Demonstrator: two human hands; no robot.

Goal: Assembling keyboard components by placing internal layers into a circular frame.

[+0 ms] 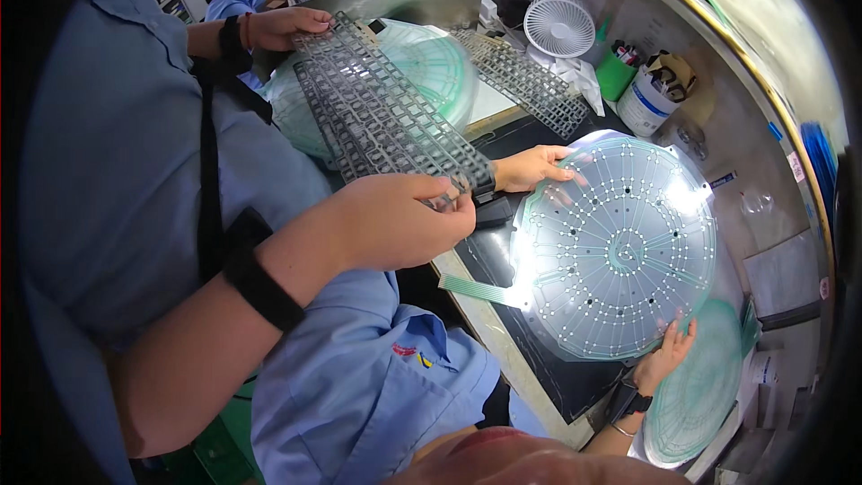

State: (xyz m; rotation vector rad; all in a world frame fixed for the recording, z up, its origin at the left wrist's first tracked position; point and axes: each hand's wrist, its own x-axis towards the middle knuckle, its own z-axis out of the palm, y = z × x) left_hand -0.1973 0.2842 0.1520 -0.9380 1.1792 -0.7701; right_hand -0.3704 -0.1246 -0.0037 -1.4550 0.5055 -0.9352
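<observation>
The disc (628, 247) lies over the black table (561, 382) — a thin, clear, glossy sheet, with fine lines fanning from a central spiral, pale dots and a flat striped tail (478, 288). Glare whitens 2 stretches near its edge. The left hand (539, 168) pinches the upper left rim, thumb on top, fingers showing through the sheet. The right hand (663, 357) touches the lower right rim, fingers slightly parted and pointing up; I cannot tell whether they grip. Just beyond it lie round green sheets (705, 386). At left, a co-worker (162, 153) holds grey grids (386, 99) — stiff lattices of small rectangular windows — with both arms bent.
</observation>
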